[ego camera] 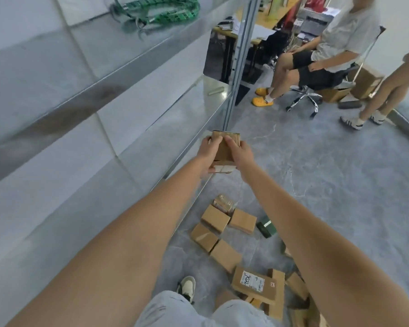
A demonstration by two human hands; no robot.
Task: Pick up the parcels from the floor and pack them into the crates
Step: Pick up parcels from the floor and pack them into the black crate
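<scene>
I hold a small brown cardboard parcel (225, 149) out in front of me with both hands, level with the metal shelf edge. My left hand (209, 153) grips its left side, fingers curled over the top. My right hand (240, 153) grips its right side. Below on the grey floor lie several more brown parcels (216, 218), one of them bearing a white label (253, 280), and a small dark green box (266, 226). No crate is in view.
A metal shelving unit (104, 95) fills the left, with green cords (161, 10) on an upper shelf. A person sits on a swivel chair (305, 97) at the back right and another person (387, 90) stands beside. My shoe (187, 287) is near the parcels.
</scene>
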